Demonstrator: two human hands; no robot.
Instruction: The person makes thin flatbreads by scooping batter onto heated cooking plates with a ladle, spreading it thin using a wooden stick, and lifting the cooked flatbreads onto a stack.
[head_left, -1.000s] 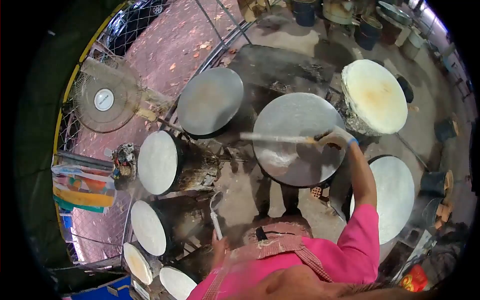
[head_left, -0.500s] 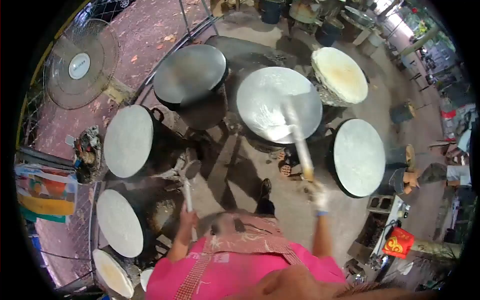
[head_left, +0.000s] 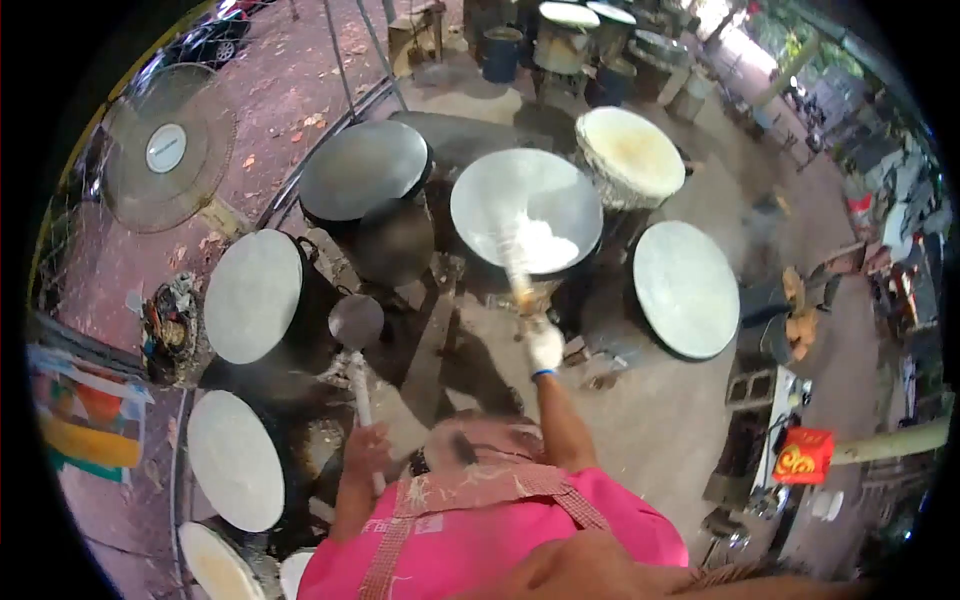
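My right hand [head_left: 545,345], in a white glove, is closed round the handle end of a long pale paddle-like tool [head_left: 515,262]. The tool's far end is blurred and reaches into a wide round metal pan [head_left: 490,195]. A bright white mass [head_left: 550,250], perhaps batter, lies in the pan beside the tool. My left hand [head_left: 367,448], bare, grips the whitish handle of a ladle [head_left: 356,322] with a round, dark metal head. That head sits low, between the pans on the left and the middle.
More round pans stand around me: a dark one [head_left: 365,170], pale ones at left [head_left: 255,295], lower left [head_left: 235,460] and right [head_left: 686,290], and a yellowish one [head_left: 630,152] behind. A large fan [head_left: 165,148] stands far left. A red packet [head_left: 803,456] lies right.
My right hand and the long tool have moved left and forward. The white film spread over the middle pan is now gathered into a mass. The ladle's head has turned face-on.
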